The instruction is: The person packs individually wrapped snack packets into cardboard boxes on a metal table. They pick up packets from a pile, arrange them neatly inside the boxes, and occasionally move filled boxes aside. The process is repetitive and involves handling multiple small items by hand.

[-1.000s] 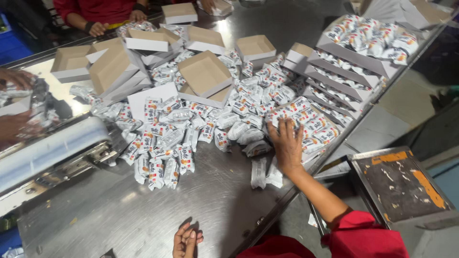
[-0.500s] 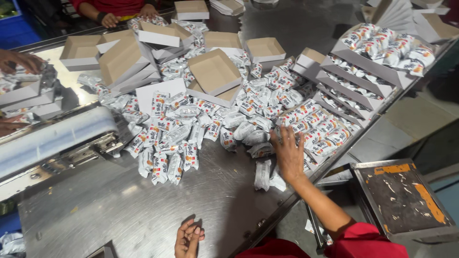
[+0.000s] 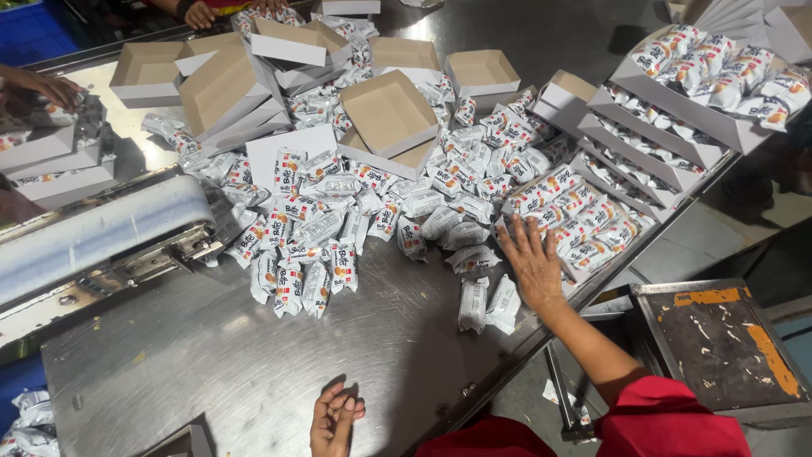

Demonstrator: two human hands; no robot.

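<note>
Sorting step, prob. mid-gather: right hand (image 3: 531, 264) flat, fingers spread, on packets (image 3: 562, 222) in the tray (image 3: 582, 272). Left hand (image 3: 333, 420) loosely curled, holding nothing, on tabletop (image 3: 211, 364). Next needs a grip on packets.

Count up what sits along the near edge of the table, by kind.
Hands: 2, the left hand and the right hand
Packets lying apart from the pile: 2
Stained dark tray beside the table: 1
Total: 5
</note>
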